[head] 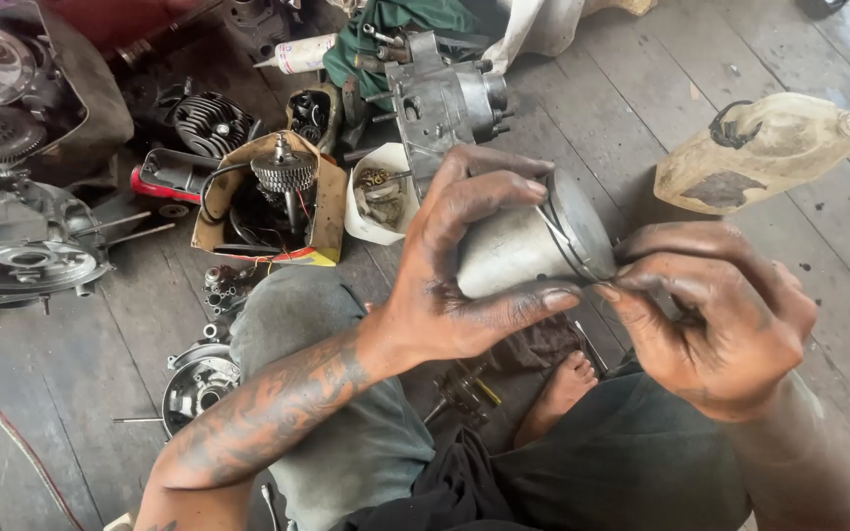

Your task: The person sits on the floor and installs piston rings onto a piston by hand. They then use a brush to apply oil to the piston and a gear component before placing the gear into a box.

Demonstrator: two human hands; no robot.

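My left hand [455,265] wraps around a grey metal piston [528,241] held sideways above my lap, thumb under its ringed end. My right hand [725,315], black with grease, pinches at the piston's crown rim, fingertips touching the thin rings there. Both hands meet at the piston's right end. My bare foot [558,388] and knees show below.
On the wooden floor lie an engine casing [445,98], a cardboard box with a gear shaft [282,192], a white cup of small parts [376,197], a cylinder head [211,123], crankcase halves [22,246], a grimy plastic jug [764,147] and a round cover [197,385].
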